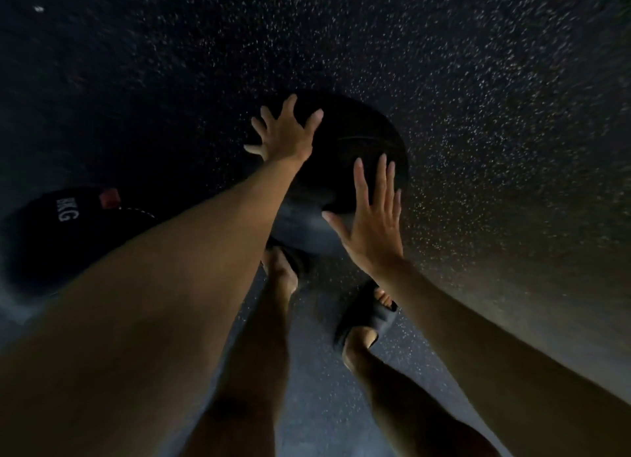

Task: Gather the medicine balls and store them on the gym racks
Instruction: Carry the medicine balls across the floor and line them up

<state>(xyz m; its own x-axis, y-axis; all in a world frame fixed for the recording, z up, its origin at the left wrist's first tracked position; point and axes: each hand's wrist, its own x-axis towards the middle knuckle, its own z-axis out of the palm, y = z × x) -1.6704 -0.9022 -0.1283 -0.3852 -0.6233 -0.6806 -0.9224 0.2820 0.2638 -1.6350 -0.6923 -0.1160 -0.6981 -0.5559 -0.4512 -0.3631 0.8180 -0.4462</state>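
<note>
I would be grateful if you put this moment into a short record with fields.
setting: dark speckled floor, dim light
target: black medicine ball on the floor, just ahead of the feet
left hand: fingers spread over the ball's upper left
right hand: fingers straight, at the ball's right side
contact: too dim to tell whether either palm touches
second ball: black, marked KG, lying at the left, untouched
footwear: dark slides
racks: not in view
</note>
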